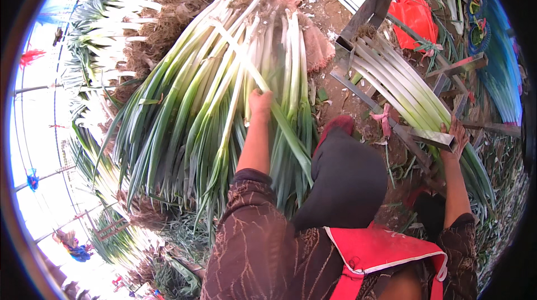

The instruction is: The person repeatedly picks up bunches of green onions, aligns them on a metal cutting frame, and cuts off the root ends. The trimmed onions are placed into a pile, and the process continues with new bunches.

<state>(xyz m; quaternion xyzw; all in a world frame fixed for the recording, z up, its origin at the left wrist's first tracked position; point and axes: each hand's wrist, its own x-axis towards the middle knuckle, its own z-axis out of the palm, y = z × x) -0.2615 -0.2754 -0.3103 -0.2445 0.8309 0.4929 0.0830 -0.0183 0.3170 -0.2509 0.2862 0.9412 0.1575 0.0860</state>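
Note:
My left hand (260,103) is closed around the stalk of a long green onion (289,132), which lies slantwise above a large spread pile of long green onions (180,86). At the right, my right hand (455,136) rests against a bundle of green onions (402,82), at the edge of a metal bracket (432,138). The bundle's roots sit by an upper metal plate (369,10), and its green leaves hang past my right wrist. Whether my right fingers grip the bundle or only steady it is hard to see.
More onions with roots (113,40) are stacked at the left. The metal frame (369,101) carries a pink tie (381,119). A red plastic bag (413,21) lies behind it. Blue rings of ties (479,35) hang at the upper right. My dark-clad knee is between pile and frame.

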